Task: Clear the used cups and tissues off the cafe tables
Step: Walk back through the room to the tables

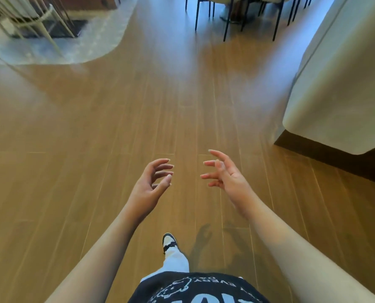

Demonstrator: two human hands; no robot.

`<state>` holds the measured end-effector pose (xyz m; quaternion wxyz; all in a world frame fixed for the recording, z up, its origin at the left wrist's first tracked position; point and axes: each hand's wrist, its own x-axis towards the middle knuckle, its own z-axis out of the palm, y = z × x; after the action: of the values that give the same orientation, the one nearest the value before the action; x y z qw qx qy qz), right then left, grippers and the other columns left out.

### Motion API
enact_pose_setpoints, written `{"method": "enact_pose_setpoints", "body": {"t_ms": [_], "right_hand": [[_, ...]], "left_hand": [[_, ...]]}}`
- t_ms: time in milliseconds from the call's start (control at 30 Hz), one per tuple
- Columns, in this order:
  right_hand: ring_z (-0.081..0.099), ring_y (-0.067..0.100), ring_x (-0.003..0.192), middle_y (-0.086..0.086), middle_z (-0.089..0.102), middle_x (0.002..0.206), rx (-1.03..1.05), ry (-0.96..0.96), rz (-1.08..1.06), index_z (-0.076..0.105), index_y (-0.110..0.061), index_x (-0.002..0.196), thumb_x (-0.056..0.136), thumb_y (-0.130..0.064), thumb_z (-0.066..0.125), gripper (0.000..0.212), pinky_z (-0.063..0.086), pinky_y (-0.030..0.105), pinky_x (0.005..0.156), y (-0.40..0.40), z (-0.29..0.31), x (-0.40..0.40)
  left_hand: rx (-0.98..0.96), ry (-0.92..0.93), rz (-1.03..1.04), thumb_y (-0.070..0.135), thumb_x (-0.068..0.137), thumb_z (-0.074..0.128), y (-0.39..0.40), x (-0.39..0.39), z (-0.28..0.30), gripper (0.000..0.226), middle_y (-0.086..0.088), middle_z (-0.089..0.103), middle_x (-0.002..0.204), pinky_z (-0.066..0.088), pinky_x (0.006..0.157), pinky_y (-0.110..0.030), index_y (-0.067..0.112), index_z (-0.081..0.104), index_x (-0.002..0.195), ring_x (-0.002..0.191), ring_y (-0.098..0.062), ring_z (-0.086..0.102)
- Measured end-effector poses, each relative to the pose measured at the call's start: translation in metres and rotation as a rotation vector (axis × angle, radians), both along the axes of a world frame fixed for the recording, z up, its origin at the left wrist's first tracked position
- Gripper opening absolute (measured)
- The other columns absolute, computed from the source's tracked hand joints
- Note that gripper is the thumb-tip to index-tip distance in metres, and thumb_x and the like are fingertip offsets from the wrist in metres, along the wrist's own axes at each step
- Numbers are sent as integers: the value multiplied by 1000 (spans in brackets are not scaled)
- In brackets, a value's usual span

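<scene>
Seemingly between tables, the person walks over a brown wooden plank floor [94,132], both hands raised and holding nothing. The left hand [151,184] at 6 o'clock has fingers [163,167] loosely curled and apart; the right hand [226,173] beside it has its fingers spread. No used cups or tissues are in view, so how much is cleared cannot be judged. Black metal chair legs [226,25] stand at 12 o'clock, a cream counter [339,68] at 2 o'clock. The black printed shirt [195,289] reads "EVERY"; the rest is illegible.
</scene>
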<state>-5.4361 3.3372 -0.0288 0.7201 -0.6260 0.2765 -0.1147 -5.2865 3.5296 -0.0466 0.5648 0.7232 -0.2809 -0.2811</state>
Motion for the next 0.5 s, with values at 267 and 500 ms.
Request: {"method": "enact_pose_setpoints", "body": {"t_ms": [267, 500], "right_hand": [[72, 19, 97, 4, 66, 121, -61, 42, 44, 61, -40, 127, 108, -33, 42, 28, 55, 27, 79, 16, -6, 122], [72, 20, 95, 4, 68, 119, -76, 63, 29, 64, -39, 123, 107, -34, 43, 27, 56, 28, 78, 15, 1, 196]], "left_hand": [[2, 2, 140, 48, 90, 64, 52, 123, -7, 40, 6, 66, 131, 53, 100, -59, 48, 57, 130, 124, -18, 63], [-57, 17, 182, 47, 90, 65, 61, 190, -18, 50, 4, 64, 133, 52, 100, -61, 43, 52, 139, 124, -19, 62]]}}
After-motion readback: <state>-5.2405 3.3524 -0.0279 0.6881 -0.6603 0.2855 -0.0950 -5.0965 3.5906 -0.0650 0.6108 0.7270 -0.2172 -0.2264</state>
